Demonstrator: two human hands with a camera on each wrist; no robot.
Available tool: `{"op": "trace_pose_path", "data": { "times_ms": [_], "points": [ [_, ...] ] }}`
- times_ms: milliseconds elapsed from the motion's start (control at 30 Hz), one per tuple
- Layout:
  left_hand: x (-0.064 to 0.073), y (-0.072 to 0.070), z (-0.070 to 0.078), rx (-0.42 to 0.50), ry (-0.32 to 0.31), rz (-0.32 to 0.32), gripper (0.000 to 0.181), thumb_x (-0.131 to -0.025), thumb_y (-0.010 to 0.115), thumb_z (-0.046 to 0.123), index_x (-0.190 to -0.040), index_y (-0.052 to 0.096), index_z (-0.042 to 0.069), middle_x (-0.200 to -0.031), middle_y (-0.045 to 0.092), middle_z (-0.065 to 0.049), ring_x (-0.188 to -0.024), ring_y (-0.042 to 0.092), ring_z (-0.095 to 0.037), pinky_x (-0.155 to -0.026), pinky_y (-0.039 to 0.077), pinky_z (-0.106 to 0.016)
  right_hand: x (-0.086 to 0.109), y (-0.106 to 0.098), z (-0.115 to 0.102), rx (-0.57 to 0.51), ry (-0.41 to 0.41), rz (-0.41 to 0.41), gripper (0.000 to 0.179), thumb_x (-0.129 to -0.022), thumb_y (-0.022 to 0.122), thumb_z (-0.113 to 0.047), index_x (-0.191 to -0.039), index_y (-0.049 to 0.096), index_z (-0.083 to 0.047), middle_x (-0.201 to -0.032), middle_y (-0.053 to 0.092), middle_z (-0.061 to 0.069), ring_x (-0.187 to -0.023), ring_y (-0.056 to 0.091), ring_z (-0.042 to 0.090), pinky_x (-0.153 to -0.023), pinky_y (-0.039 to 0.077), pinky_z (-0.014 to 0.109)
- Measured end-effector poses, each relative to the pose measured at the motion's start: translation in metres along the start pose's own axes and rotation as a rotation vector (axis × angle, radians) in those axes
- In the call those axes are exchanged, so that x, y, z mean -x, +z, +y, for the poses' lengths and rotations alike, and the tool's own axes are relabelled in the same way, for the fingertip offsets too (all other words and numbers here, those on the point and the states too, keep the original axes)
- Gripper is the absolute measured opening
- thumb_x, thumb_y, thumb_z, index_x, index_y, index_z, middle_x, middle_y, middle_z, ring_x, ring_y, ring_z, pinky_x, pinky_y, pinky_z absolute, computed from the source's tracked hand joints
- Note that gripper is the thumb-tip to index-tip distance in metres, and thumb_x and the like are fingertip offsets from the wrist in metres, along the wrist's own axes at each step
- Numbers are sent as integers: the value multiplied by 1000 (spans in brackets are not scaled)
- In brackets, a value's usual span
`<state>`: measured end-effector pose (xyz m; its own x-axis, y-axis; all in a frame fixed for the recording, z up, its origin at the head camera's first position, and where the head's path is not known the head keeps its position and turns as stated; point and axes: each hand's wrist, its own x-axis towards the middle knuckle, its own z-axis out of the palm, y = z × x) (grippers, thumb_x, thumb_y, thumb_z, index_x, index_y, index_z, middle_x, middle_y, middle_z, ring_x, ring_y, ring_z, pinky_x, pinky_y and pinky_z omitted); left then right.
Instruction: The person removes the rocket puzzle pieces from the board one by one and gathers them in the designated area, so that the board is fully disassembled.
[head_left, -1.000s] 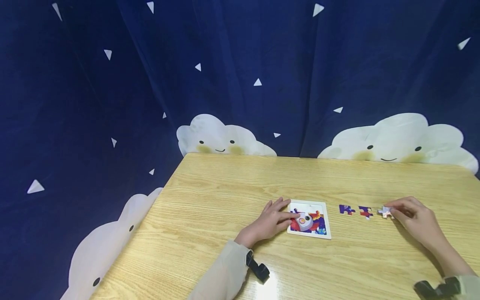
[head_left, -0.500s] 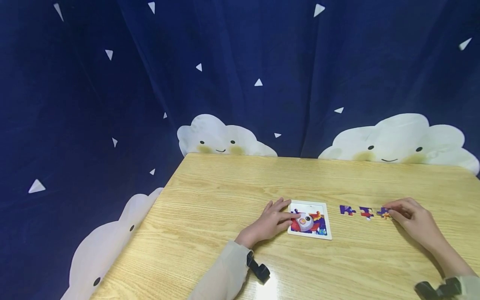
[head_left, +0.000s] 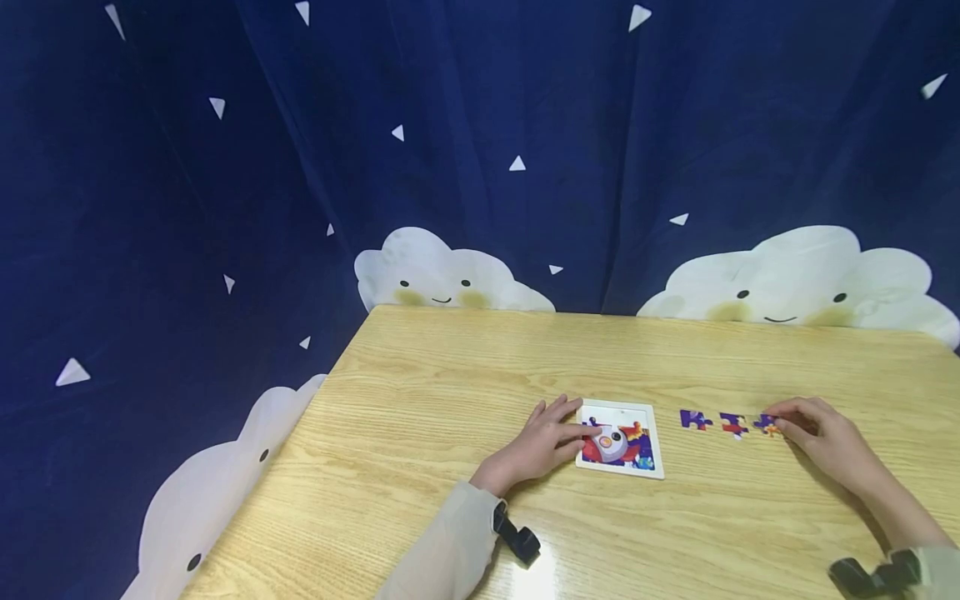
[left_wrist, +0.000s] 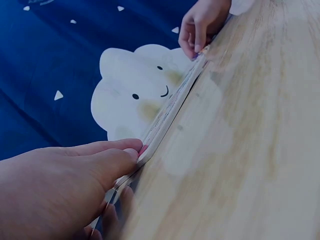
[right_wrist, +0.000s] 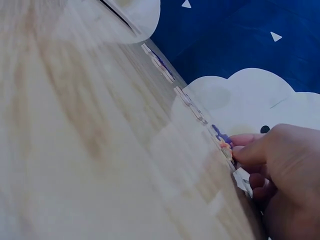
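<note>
Your right hand point(head_left: 828, 442) pinched a jigsaw piece point(head_left: 765, 424), seemingly just at the table point(head_left: 675, 533); your left hand point(head_left: 536, 443), fingers loosely extended, touched the puzzle frame point(head_left: 656, 442).

On my head feed I'm seeing a navy curtain point(head_left: 450, 67) filling the top, white triangles point(head_left: 517, 164) and yellow-cheeked white clouds point(head_left: 795, 271) patterning it. Below, the bench point(head_left: 420, 375) is showing pale yellow wood grain. Right of centre, a white puzzle frame point(head_left: 657, 442) is bordering red, grey and purple artwork point(head_left: 615, 447); farther right, jigsaw pieces point(head_left: 731, 422) are mixing purple, red and orange.
</note>
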<state>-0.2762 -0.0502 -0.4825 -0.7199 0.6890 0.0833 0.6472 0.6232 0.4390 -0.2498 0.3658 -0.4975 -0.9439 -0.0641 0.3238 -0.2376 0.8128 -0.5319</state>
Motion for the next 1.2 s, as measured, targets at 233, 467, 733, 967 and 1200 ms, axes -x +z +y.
{"op": "trace_pose_path", "data": {
  "times_ms": [233,467,733,967,1200],
  "points": [
    [-1,0,0,27,1,-4,36,-104,48,27,-138,57,29,-162,29,-9,-153,17,-31,-124,12,-56,-5,0,1,31,59,-76,14,-95,61,-8,-106,68,-1,-105,62,23,-83,25,-30,-65,35,14],
    [-2,-2,1,6,14,-4,36,-104,47,28,-138,57,29,-162,29,-9,-153,18,-31,-124,13,-57,-2,-2,2,-5,47,-72,16,-95,61,-5,-108,65,2,-103,59,20,-79,34,-23,-62,37,10],
    [-3,-1,4,-40,21,5,33,-105,45,27,-134,59,28,-160,31,-10,-152,22,-32,-123,16,-57,2,-3,2,-17,93,-45,25,-97,62,-19,-110,64,2,-99,58,13,-75,39,-16,-60,38,13],
    [-1,1,5,-86,30,41,25,-104,47,26,-124,62,25,-158,36,-10,-150,27,-35,-122,19,-58,3,-1,-2,1,71,-32,24,-95,64,-19,-106,65,2,-101,58,15,-74,37,-19,-60,36,11],
    [3,4,6,-128,81,107,24,-100,54,21,-121,66,21,-147,49,-12,-145,35,-39,-119,28,-56,1,2,-1,4,57,-22,22,-95,64,-18,-104,66,2,-100,59,16,-75,36,-19,-60,36,12]
  ]
}}
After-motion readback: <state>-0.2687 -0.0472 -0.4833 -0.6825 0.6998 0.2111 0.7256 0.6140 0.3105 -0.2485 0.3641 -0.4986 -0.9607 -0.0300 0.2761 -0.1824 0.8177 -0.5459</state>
